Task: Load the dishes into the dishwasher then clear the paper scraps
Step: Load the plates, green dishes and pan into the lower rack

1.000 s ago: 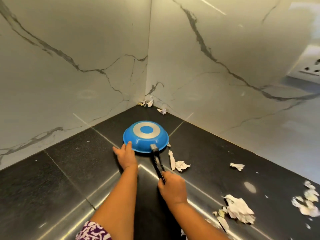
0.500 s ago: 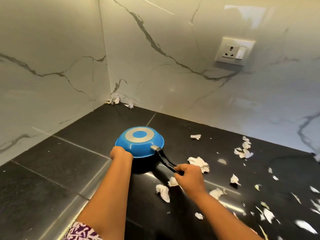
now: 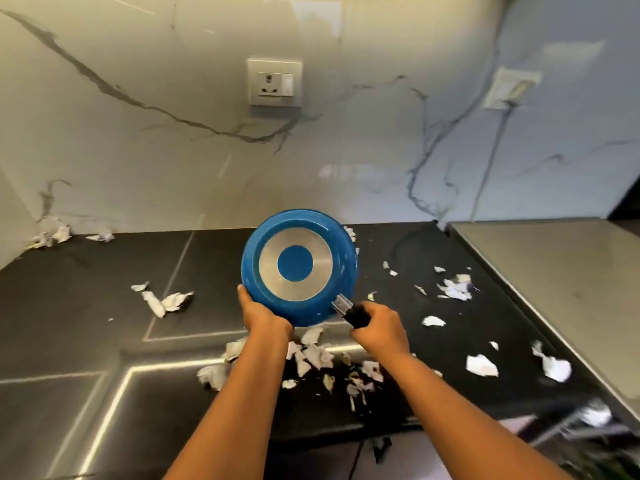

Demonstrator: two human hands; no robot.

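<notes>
Now the pan (image 3: 298,267) is up above the counter (image 3: 86,306), underside facing the camera; the left hand (image 3: 264,315) grips its rim, the right hand (image 3: 375,329) clasps the handle (image 3: 353,312) (black), with scraps (image 3: 311,356) littered below.

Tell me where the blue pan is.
Centre of the head view, below the wall socket: blue pan held over the black counter, left hand gripping its rim, right hand its handle.

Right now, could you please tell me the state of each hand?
Left hand: closed, holding the rim of the blue pan.
Right hand: closed, gripping the pan's black handle.
</notes>
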